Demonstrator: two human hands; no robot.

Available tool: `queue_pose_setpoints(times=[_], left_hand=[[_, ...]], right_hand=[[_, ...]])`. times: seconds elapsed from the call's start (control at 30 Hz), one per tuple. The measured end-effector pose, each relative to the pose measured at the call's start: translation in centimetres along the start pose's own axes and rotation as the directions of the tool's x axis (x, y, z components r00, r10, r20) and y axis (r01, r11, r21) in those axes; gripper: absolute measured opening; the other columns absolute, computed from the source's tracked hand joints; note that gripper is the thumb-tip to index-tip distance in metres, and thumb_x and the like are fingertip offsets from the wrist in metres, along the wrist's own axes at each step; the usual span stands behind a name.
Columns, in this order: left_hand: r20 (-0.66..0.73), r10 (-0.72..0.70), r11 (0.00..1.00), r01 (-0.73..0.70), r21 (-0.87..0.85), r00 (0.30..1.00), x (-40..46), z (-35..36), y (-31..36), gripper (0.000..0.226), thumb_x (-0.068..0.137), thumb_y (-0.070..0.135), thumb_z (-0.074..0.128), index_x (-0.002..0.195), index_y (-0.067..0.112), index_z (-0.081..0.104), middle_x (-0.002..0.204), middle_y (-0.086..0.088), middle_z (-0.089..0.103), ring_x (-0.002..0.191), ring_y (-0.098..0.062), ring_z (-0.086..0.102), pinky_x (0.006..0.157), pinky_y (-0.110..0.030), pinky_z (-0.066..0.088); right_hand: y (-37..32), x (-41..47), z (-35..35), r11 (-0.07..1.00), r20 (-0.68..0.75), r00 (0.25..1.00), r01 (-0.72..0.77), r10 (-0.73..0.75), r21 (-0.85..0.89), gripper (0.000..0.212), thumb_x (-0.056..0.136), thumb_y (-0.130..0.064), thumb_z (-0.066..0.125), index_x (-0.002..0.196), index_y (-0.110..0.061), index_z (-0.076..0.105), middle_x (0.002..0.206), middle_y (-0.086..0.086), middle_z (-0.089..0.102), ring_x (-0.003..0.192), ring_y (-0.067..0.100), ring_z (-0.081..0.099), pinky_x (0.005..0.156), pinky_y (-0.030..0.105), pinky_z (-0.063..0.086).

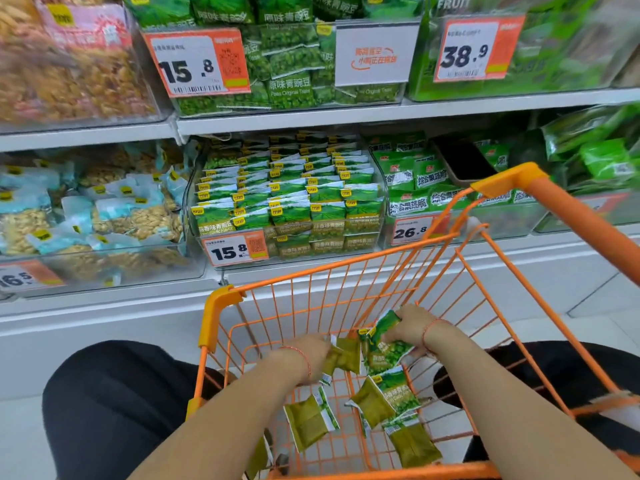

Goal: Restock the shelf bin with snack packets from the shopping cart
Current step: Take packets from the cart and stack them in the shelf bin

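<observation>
Both my hands reach down into the orange wire shopping cart [346, 261]. My right hand [410, 325] grips a green pea snack packet [382, 351] by its upper edge. My left hand [306, 353] holds an olive-green packet [346, 355] at its left side. Several more green and olive packets [384, 398] lie loose on the cart floor below my hands. Straight ahead on the lower shelf stands the clear shelf bin [379, 188], packed with rows of upright green pea packets [287, 202] and labelled with a 15.8 price tag [235, 251].
Left of that bin is a bin of blue nut packets [86, 216]. To its right sits a bin of green packets with a 26.8 tag [412, 232], with a black phone [462, 161] lying on top. An upper shelf [346, 114] holds more bins. My knees flank the cart.
</observation>
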State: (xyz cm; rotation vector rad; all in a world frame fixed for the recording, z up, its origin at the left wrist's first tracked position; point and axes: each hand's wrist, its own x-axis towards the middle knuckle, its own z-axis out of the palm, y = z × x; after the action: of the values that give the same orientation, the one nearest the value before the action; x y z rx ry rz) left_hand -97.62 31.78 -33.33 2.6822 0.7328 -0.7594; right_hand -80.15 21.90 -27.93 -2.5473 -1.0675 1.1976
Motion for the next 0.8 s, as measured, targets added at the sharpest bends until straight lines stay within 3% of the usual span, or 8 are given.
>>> queue_pose_setpoints(times=[0.13,0.27,0.4,0.47,0.53,0.63,0.73,0.8], left_hand=[[0.068,0.035,0.959,-0.053,0.277,0.997,1.6,1.7,0.9,0.086,0.083,0.01,0.067,0.151,0.01,0.012,0.154,-0.017,0.017,0.133,-0.038,0.032,0.101,-0.049,0.041],[0.034,0.033,0.96,-0.041,0.278,0.999,2.4,2.8,0.0,0.085,0.081,0.003,0.066,0.148,0.008,0.014,0.142,-0.019,0.038,0.117,-0.038,0.048,0.091,-0.047,0.047],[-0.023,-0.073,0.963,0.065,-0.262,0.997,1.8,0.0,0.0,0.043,0.091,0.016,0.057,0.131,0.011,0.041,0.117,-0.015,0.059,0.104,-0.032,0.058,0.075,-0.032,0.044],[0.027,-0.028,0.828,0.039,-0.56,0.999,1.2,-2.4,0.5,0.028,0.091,0.023,0.062,0.114,0.009,0.054,0.107,-0.014,0.061,0.096,-0.024,0.061,0.073,-0.028,0.049],[0.117,0.076,0.581,0.051,-0.812,0.99,-0.1,-4.9,0.7,0.018,0.09,0.018,0.064,0.106,0.01,0.059,0.102,-0.007,0.064,0.089,-0.013,0.063,0.069,-0.022,0.055],[0.082,0.15,0.397,0.015,-0.917,0.985,-2.8,-7.7,0.9,0.023,0.088,0.017,0.066,0.11,0.015,0.061,0.107,0.006,0.064,0.093,-0.006,0.064,0.073,-0.023,0.057],[-0.071,0.004,0.407,-0.066,-0.911,0.997,-4.5,-8.3,0.9,0.053,0.086,0.014,0.068,0.134,0.01,0.045,0.124,0.009,0.04,0.101,-0.01,0.055,0.062,-0.018,0.055],[-0.136,-0.023,0.389,-0.116,-0.914,0.99,-4.9,-8.1,0.7,0.046,0.088,0.01,0.065,0.13,0.006,0.047,0.124,0.003,0.045,0.093,-0.009,0.056,0.062,-0.018,0.056]], right_hand=[[0.6,0.8,-0.2,0.999,-0.031,0.999,-0.021,0.022,0.046,0.06,0.088,-0.03,0.065,0.136,-0.002,0.042,0.129,0.014,0.052,0.102,0.025,0.056,0.076,0.031,0.052],[-0.4,0.6,-0.7,0.993,-0.039,0.999,0.012,-0.007,0.12,0.062,0.089,-0.029,0.063,0.14,-0.004,0.037,0.133,0.013,0.048,0.106,0.026,0.057,0.086,0.036,0.053],[-1.4,-0.4,-1.5,0.999,-0.049,0.998,0.044,-0.043,0.029,0.057,0.091,-0.026,0.06,0.14,-0.003,0.04,0.128,0.015,0.054,0.095,0.028,0.062,0.078,0.034,0.053],[-1.7,-1.0,-2.0,0.995,-0.076,0.995,0.054,-0.06,-0.079,0.047,0.091,-0.026,0.059,0.132,-0.004,0.05,0.118,0.015,0.06,0.102,0.028,0.062,0.076,0.032,0.05],[-1.7,-1.4,-2.4,0.987,-0.11,0.992,0.05,-0.067,-0.152,0.039,0.089,-0.027,0.059,0.123,-0.009,0.056,0.106,0.01,0.062,0.097,0.027,0.062,0.07,0.03,0.048],[-2.0,-1.8,-3.2,0.989,-0.093,0.988,0.117,-0.126,-0.096,0.03,0.088,-0.025,0.058,0.115,-0.012,0.055,0.094,0.007,0.058,0.084,0.024,0.06,0.059,0.027,0.046],[-2.7,-2.7,-3.6,0.952,-0.03,0.978,0.209,-0.207,0.223,0.056,0.092,-0.024,0.06,0.142,-0.011,0.038,0.137,0.008,0.044,0.091,0.019,0.06,0.065,0.027,0.056],[-3.0,-3.3,-3.7,0.905,-0.034,0.972,0.229,-0.232,0.359,0.059,0.094,-0.022,0.057,0.145,-0.006,0.032,0.152,0.005,0.029,0.093,0.015,0.056,0.075,0.03,0.058]])
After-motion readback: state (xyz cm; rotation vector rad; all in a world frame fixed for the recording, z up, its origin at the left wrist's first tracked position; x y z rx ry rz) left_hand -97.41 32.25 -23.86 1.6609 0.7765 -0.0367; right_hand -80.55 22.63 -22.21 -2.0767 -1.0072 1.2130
